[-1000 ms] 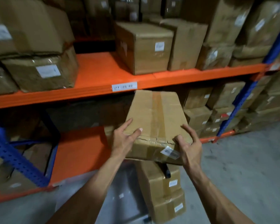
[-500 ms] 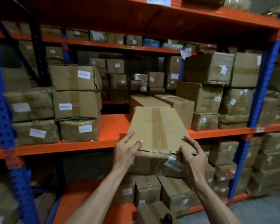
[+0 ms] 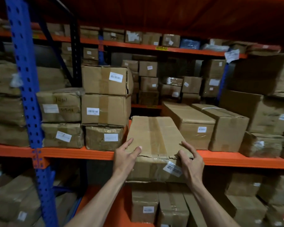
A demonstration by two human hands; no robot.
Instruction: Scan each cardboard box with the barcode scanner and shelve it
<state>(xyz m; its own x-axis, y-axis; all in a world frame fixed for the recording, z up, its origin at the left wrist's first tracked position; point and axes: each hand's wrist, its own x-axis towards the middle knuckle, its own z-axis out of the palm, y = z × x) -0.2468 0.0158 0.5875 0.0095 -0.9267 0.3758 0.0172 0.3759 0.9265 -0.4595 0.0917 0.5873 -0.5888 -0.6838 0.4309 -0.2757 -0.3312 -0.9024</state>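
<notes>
Left hand [image 3: 125, 158] and right hand [image 3: 191, 163], each clasped on a near corner of the cardboard box [image 3: 154, 138], which is held lengthwise at the orange shelf [image 3: 69, 152], its far end entering the gap between the stacked boxes [image 3: 106, 108] and the long box [image 3: 189, 122]. The gap is judged narrow: snagging on either neighbour, or a drop from the overhanging near end, is possible. A barcode label [image 3: 172, 168] is borne, unreadable; the scanner is not seen.
</notes>
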